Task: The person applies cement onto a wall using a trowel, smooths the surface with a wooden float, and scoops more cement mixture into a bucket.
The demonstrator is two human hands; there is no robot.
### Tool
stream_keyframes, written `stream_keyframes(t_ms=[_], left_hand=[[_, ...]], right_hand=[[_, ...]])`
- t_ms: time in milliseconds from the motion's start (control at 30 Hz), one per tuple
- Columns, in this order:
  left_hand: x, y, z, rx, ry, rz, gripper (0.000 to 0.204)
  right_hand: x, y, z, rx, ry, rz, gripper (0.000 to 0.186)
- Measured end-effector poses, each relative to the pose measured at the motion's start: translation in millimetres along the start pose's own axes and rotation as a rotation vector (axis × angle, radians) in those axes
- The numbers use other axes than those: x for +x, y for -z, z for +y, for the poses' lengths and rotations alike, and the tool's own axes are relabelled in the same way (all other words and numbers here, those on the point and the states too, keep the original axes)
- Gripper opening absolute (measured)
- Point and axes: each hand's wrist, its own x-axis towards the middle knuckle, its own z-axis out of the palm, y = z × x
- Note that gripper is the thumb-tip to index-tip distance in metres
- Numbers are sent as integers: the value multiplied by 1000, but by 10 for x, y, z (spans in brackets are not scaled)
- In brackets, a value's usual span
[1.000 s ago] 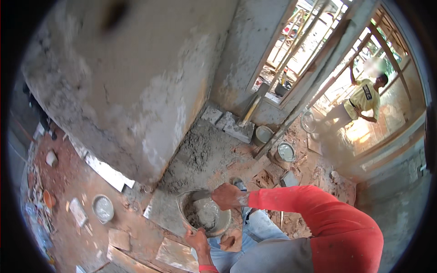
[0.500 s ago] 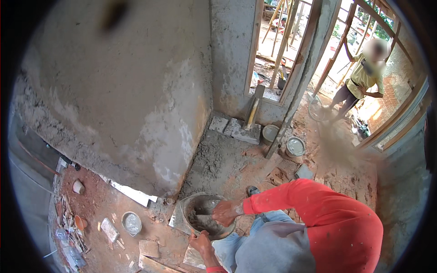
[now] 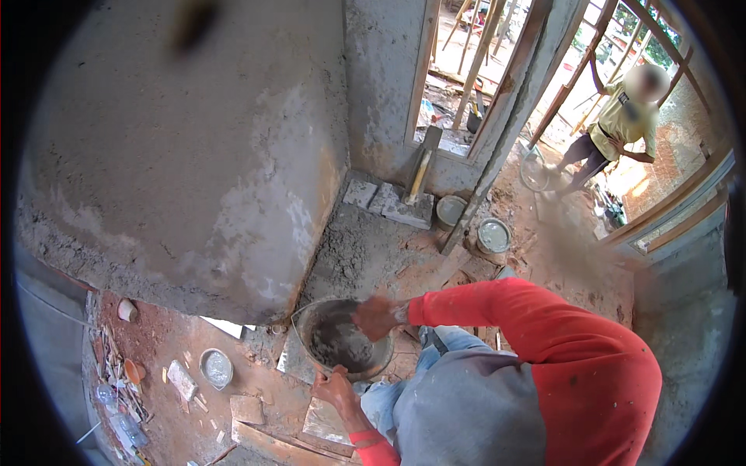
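A dark bucket [image 3: 308,349] with grey wet mortar [image 3: 342,346] inside stands in front of me, tipped a little, its thin wire handle lying against the far left side. The fingers of my left hand [image 3: 336,388] are closed on its near rim. Over the right part of the opening, my right hand [image 3: 374,317] is closed, knuckles up. Whatever it holds is hidden beneath the hand. Both arms wear red sleeves. Grey mortar [image 3: 342,252] also lies heaped on the floor just beyond the bucket, along the foot of the plastered wall [image 3: 194,155].
A long-handled tool [image 3: 422,172] leans on pale blocks [image 3: 388,203] by the window frame. Two buckets [image 3: 493,235] stand near a post. At left are a small bucket [image 3: 216,368], a block [image 3: 183,380] and plastic bottles [image 3: 128,429]. Another person [image 3: 622,124] stands in the far-right doorway.
My right hand has risen from the mortar to the bucket's far right side. The bucket tilts more toward me, showing more of its inside. My view has shifted slightly right.
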Motion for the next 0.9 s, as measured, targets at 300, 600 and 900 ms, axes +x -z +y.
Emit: stream_keyframes(t_ms=[300,600,900], left_hand=[[15,-235,2,-85,-2,67,30],[-346,-563,354,170,5,451,28],[1256,255,-1707,532,-157,275,25]], right_hand=[[306,347,461,-84,10,-326,22],[-109,279,205,89,148,-121,39],[-93,300,179,-187,379,-32,30]])
